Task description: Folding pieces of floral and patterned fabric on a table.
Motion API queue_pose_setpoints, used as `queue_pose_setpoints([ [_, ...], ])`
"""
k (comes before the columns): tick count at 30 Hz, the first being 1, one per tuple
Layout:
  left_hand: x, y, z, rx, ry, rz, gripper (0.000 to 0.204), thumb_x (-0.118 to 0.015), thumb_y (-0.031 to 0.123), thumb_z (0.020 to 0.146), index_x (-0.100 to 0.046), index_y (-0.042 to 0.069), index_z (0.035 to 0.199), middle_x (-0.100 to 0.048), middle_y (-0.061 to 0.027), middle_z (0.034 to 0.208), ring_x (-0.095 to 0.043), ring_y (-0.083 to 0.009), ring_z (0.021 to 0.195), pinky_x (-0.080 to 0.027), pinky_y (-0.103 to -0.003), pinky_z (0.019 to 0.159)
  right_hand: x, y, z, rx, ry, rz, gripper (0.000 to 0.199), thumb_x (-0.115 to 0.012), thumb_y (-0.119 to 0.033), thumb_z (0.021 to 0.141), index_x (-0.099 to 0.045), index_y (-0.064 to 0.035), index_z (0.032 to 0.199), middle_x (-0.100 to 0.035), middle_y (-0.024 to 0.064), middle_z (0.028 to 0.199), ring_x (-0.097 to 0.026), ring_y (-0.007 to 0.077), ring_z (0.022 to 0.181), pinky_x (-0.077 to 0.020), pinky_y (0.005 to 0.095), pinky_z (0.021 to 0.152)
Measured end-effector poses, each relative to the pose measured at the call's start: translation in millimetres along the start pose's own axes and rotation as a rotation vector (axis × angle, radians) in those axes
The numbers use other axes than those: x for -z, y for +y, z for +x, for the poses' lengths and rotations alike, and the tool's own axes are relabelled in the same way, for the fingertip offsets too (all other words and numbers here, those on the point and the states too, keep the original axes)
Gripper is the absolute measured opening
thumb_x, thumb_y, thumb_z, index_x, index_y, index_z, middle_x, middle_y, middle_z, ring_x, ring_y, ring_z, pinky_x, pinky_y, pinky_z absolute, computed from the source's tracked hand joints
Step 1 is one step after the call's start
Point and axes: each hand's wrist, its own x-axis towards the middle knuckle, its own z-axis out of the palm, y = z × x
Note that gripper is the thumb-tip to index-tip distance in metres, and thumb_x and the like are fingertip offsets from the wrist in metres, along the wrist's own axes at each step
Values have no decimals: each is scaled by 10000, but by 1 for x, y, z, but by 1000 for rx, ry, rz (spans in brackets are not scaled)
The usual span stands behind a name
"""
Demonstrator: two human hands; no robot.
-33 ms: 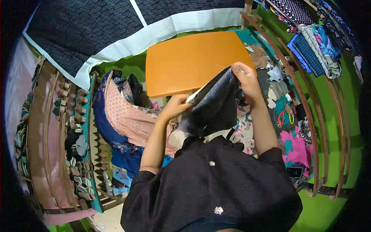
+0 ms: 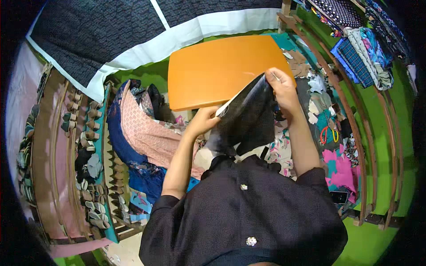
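Note:
A dark, nearly black piece of cloth [image 2: 249, 122] hangs between my two hands, in front of my chest. My left hand [image 2: 205, 120] pinches its left upper corner, beside the near edge of the orange tabletop [image 2: 222, 66]. Higher up and over the tabletop's near right part, my right hand [image 2: 283, 88] grips the other upper corner between thumb and fingers. The upper edge runs slanting up from left to right and shows a pale strip. The cloth's lower end hangs close to my dark shirt.
Pink patterned cloth [image 2: 144, 137] and dark blue cloth [image 2: 122, 137] lie to the left. Shoe racks [image 2: 95, 164] stand further left. Scissors [image 2: 329, 134] with red and yellow handles lie among fabric scraps [image 2: 339, 168] at right, near a phone [image 2: 338, 197]. Folded cloths [image 2: 353, 62] rest on wooden rails.
The cloth's upper edge is drawn straighter and its face is spread flatter. Both hands keep their hold at almost the same places.

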Motion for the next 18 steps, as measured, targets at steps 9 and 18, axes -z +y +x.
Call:
queue_pose_setpoints([
  [9,-11,-75,-3,20,356,564,193,-486,29,601,-580,40,769,-548,-179,717,-532,-349,729,-419,-402,641,9,-56,18,352,477,348,108,-505,-180,855,-554,-88,825,-558,-3,788,-520,84,746,-423,223,708],
  [18,20,-153,-15,41,522,269,246,-360,79,763,-552,24,906,-560,-188,802,-555,-285,783,-423,-330,691,127,-72,37,433,663,331,211,-510,-220,850,-529,-46,969,-569,42,891,-542,171,815,-434,320,771],
])
